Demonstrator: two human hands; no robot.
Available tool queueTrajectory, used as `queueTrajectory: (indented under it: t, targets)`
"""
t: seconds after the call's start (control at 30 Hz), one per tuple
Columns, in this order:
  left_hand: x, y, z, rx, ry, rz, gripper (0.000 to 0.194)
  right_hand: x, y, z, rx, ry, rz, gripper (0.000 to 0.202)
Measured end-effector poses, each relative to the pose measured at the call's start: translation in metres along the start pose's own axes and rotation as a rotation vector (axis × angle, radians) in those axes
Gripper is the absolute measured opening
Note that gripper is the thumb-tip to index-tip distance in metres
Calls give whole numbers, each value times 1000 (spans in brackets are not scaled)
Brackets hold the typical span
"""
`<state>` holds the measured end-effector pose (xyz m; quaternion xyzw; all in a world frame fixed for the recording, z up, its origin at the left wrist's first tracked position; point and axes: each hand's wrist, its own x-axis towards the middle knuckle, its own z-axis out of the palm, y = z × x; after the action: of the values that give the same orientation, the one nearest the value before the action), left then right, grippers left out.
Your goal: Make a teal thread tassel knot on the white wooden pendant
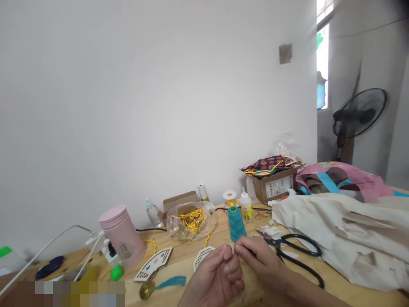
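Observation:
My left hand (219,273) is closed, palm turned up, thumb and fingertips pinched together. Against it, my right hand (260,258) is pinched too, the fingertips of both hands nearly meeting. Whatever lies between the fingers is hidden or too fine to make out. Just behind them stands a cone of teal thread (236,224). A pale cut-out ornament (203,256) with a yellow cord is partly covered by my left hand. To the left lie a fan-shaped ornament (155,264) and a teal tassel (171,281) with a gold-coloured bead (147,290).
Black-handled scissors (300,247) lie right of my hands, beside a cream cloth (338,238). Behind are a glue bottle (246,208), a yellow thread spool (230,198), a plastic bag of yellow cords (191,221) and a cardboard box (275,185). A pink canister (123,236) stands left.

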<state>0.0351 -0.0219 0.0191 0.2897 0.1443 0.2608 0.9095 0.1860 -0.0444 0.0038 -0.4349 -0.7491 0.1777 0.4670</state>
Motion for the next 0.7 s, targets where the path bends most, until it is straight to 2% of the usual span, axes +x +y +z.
queueTrajectory:
  t: [0.13,0.3,0.4,0.57,0.7]
  targets:
    - [2,-2,2,-67,-60,-63,16,3,5,-5,49,68,69,35]
    - [2,-1,5,64,-213,-85,49,6,13,-10,-58,41,80,40]
    - [-1,-2,2,104,-282,-50,50,4,15,-8,-96,9,65,38]
    - [-5,-3,-8,70,-232,47,19,-1,13,-4,-227,-75,25,33]
    - [-2,0,-7,-85,-126,126,21,-2,10,-2,-345,-147,-10,30]
